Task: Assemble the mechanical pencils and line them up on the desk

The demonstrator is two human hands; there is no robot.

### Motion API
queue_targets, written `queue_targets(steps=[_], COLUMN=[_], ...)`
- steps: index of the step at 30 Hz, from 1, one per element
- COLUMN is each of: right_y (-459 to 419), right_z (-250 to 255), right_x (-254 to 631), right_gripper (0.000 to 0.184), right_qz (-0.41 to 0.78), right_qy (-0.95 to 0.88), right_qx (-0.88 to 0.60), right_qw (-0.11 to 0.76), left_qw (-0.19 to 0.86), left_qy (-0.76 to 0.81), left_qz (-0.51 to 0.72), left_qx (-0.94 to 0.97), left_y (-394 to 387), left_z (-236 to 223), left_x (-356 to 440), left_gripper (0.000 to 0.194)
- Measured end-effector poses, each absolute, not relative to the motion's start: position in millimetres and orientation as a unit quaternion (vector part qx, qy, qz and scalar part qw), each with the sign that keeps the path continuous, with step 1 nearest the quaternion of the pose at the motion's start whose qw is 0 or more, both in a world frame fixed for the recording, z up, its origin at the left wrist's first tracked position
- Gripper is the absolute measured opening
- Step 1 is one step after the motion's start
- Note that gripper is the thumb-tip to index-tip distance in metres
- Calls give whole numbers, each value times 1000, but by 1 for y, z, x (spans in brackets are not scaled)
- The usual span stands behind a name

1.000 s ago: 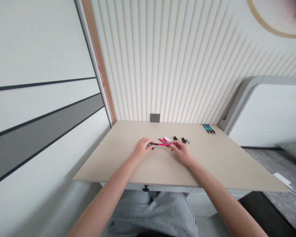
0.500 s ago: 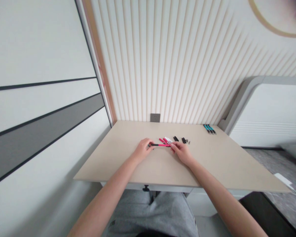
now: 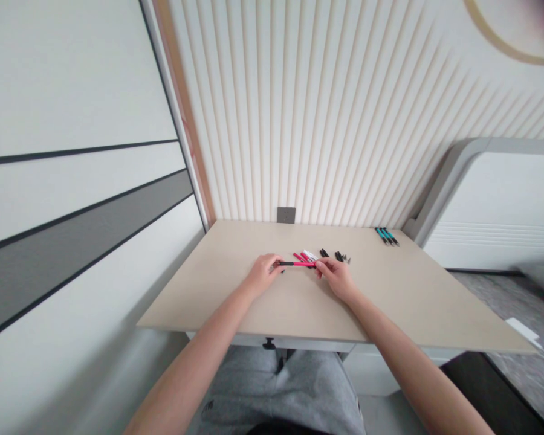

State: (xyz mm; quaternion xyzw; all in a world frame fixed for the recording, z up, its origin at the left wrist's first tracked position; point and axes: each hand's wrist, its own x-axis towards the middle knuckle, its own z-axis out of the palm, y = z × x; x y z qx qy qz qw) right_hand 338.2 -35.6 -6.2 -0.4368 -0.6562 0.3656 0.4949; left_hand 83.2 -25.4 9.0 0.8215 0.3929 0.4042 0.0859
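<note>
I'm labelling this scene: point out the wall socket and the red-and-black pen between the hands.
Wall socket [image 3: 286, 215], head view: middle of its dark faceplate.
Red-and-black pen [image 3: 300, 264], head view: red part of its barrel.

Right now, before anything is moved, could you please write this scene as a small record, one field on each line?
Held object: red-and-black pen, lying crosswise between the hands
Left hand: fingers around its black end
Right hand: pinching its red end
Beyond the held pen: red pieces and white pieces
Right of those: black pieces in two groups, then small metallic pieces, too small to identify
Far right corner: three blue-and-black pens, side by side
Surface: beige table
Wall behind: dark socket
</note>
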Motion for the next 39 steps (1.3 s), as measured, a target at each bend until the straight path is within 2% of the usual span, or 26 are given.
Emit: queue_targets(steps=[8,13,19,25,30,39], right_y=[-36,-40,-36,-35,-39,-36], right_z=[-4,-2,-11,-12,-8,-8], right_x=[339,340,345,348,345,344], right_gripper=[37,43,29,28,37,36], right_qz=[375,493,585,606,624,579], right_qy=[-661,-639,-576,-554,-531,-554], right_qx=[-419,-339,-310,-313,-293,-321], right_qw=[497,483,481,478,492,505], left_qw=[96,79,93,98,108,76], left_qy=[385,395,358,334,348,339], left_qz=[397,426,434,410,424,409], left_qx=[828,810,822,843,829,844], left_y=[-26,-24,-25,-27,-27,-26], left_z=[11,11,11,10,11,8], left_x=[84,83,80,80,82,84], left_gripper=[15,12,10,12,11,10])
